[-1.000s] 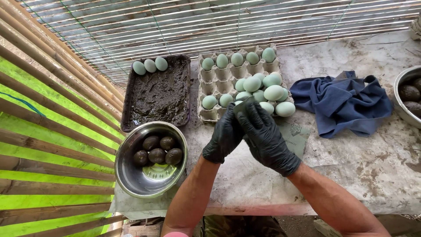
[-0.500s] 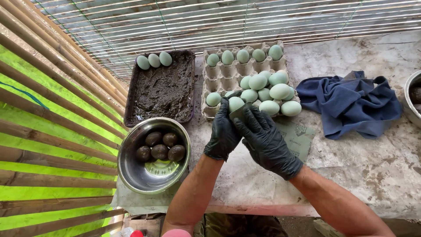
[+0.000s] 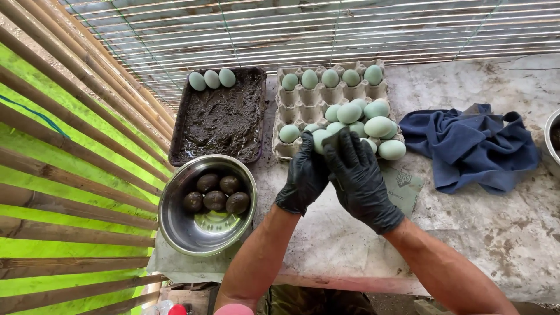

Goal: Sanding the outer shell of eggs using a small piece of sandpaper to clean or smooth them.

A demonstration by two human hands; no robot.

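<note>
Both my hands wear black gloves and meet at the front of a grey egg carton. My left hand cups a pale green egg from the left. My right hand lies over the egg's right side, its fingertips pressing a small grey pad against the shell. The carton holds a back row of pale green eggs and a heap of them at its right end.
A dark tray of black mud with three green eggs at its far end lies left of the carton. A steel bowl holds several mud-coated eggs. A blue cloth, a grey-green sheet and another bowl's rim are to the right. Bamboo slats run along the left.
The egg has come into sight between my hands, raised at the carton's front edge. My right fingers have slid over it with the grey pad.
</note>
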